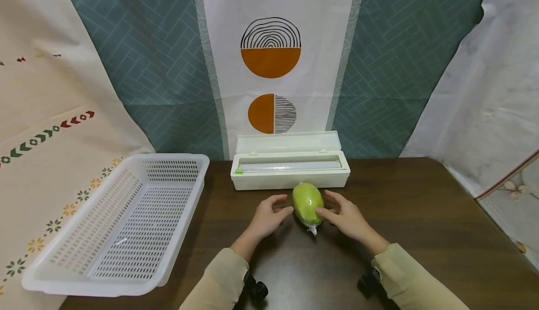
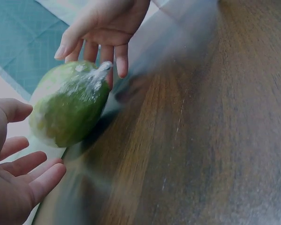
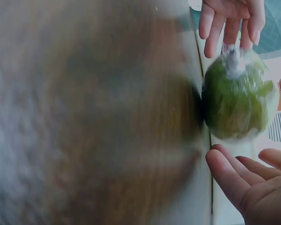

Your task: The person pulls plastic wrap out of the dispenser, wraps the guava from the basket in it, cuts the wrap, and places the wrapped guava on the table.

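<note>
A green oval fruit (image 1: 307, 202), which looks like a papaya, lies on the table in clear cling film. Its film is twisted into a tail at the near end. To its left is my left hand (image 1: 269, 215), fingers relaxed and apart from the fruit. My right hand (image 1: 347, 216) is on the other side, also with loose fingers; its thumb overlaps the fruit's edge in the head view, and contact is hard to tell. Both wrist views show the wrapped fruit (image 2: 70, 103) between the two hands. Just behind it stands a white cling film dispenser (image 1: 290, 181), lid raised, roll inside.
A large white plastic basket (image 1: 168, 258) with slotted walls stands at the left. The brown wooden table (image 1: 421, 216) extends to the right and front. Patterned cloths (image 1: 151, 66) hang behind and at both sides.
</note>
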Motion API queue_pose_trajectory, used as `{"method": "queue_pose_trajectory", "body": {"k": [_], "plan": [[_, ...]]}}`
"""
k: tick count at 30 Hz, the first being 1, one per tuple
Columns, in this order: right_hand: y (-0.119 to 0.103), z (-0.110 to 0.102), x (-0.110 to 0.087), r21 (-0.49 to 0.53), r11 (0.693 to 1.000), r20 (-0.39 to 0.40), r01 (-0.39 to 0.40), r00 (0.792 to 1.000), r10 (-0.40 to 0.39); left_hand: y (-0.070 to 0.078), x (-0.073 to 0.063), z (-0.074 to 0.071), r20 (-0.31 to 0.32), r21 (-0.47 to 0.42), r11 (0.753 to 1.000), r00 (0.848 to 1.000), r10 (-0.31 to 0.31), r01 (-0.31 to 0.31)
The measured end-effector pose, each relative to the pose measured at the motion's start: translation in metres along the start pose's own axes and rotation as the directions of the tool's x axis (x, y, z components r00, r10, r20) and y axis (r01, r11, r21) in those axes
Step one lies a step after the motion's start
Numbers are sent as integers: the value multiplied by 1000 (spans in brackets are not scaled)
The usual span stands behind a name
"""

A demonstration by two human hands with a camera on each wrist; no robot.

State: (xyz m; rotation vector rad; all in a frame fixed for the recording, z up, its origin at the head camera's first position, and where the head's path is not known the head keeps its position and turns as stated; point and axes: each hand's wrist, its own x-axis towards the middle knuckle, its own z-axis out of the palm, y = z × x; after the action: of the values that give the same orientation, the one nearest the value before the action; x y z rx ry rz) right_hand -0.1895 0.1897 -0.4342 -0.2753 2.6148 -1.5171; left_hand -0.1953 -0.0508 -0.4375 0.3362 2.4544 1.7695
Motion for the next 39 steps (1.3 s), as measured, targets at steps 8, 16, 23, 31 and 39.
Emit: {"method": "queue_pose_trajectory", "body": {"k": [8,16,23,31,39], "plan": [[-2,-2,-3,41,999,35,-17,999,15,5,-2,5,21,-25,1000,1000,-18,18],[-5,8,-5,129,992,86,-18,996,7,9,-4,8,29,-110,994,999,-22,25],[-5,19,-4,166,986,106,-5,994,-13,6,-5,-2,3,-105,993,999,-47,47],[-9,22,-6,166,986,124,-4,992,-17,28,-17,-13,6,-80,996,999,-31,32],[-7,19,-4,127,992,108,8,994,-21,1,-5,-10,-17,-52,998,999,-32,31]]}}
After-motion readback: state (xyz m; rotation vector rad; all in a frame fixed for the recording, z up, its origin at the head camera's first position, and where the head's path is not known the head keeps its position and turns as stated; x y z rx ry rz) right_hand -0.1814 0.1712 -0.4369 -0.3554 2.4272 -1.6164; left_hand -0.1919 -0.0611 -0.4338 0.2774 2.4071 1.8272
